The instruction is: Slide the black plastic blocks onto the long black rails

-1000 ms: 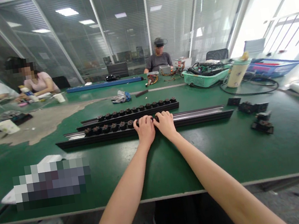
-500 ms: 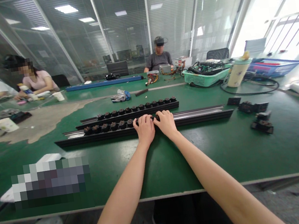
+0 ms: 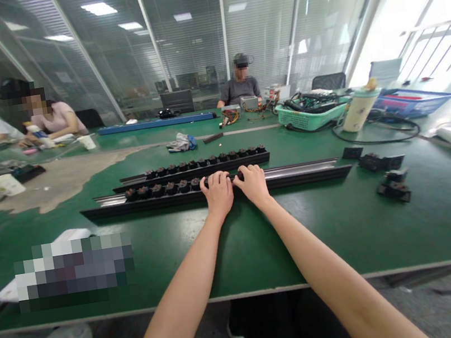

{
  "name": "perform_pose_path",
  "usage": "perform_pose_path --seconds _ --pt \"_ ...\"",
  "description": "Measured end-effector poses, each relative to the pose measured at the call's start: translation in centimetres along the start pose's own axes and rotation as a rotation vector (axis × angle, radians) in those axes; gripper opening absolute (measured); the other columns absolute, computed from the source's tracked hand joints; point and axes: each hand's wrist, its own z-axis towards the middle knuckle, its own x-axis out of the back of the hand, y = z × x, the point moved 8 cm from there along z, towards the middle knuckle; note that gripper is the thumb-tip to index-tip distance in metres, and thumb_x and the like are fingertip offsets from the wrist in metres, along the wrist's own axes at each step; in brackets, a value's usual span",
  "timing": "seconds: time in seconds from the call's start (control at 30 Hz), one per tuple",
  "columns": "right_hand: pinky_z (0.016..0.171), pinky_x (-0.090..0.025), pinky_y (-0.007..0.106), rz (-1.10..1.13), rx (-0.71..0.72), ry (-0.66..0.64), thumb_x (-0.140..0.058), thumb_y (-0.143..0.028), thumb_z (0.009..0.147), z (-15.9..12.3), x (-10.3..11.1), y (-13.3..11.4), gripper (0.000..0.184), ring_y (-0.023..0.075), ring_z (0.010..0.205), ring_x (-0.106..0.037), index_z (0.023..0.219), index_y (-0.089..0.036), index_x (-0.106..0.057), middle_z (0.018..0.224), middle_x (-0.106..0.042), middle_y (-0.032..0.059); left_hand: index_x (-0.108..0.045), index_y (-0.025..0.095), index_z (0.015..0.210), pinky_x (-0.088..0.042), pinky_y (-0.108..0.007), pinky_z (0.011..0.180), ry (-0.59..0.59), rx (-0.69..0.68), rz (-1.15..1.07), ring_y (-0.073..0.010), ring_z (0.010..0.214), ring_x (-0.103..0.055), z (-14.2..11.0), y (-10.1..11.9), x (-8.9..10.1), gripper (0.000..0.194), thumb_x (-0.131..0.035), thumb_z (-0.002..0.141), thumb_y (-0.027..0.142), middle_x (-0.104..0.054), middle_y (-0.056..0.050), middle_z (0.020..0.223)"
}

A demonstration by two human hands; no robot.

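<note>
A long black channel rail [image 3: 307, 177] with a shiny inside lies crosswise in front of me. A row of round black socket modules [image 3: 157, 190] fills its left part. My left hand [image 3: 218, 194] is closed over the row's right end, fingers curled on a module mostly hidden beneath them. Close beside it, my right hand [image 3: 254, 186] pinches a black socket module [image 3: 240, 176] at the rail, its fingers hiding most of it. Behind lies a second black rail [image 3: 245, 162] carrying a similar row of sockets.
Loose black modules [image 3: 393, 186] lie on the green table [image 3: 328, 232] to the right. Farther back are a green basket [image 3: 306, 118] of cables, a cream tumbler [image 3: 360, 109], a glove [image 3: 181, 142] and a blue bar [image 3: 155, 124]. Several people sit around the table.
My right hand has shifted slightly right, away from my left hand, with the black socket module at its fingertips. My left hand stays nearly in place.
</note>
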Motion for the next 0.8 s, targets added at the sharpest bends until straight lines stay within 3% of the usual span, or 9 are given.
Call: perform_pose_path --seconds 0.8 --pt "0.091 -0.034 0.039 0.02 -0.018 -0.064 -0.053 -0.036 0.103 -0.14 -0.34 0.71 0.027 0.029 0.108 -0.057 0.118 -0.021 -0.07 0.112 -0.073 0.013 -0.065 0.028 0.124 -0.021 -0.052 0.125 -0.021 0.021 -0.02 -0.0254 0.13 -0.057 0.01 -0.04 -0.04 0.035 -0.035 0.107 0.029 -0.07 -0.008 0.132"
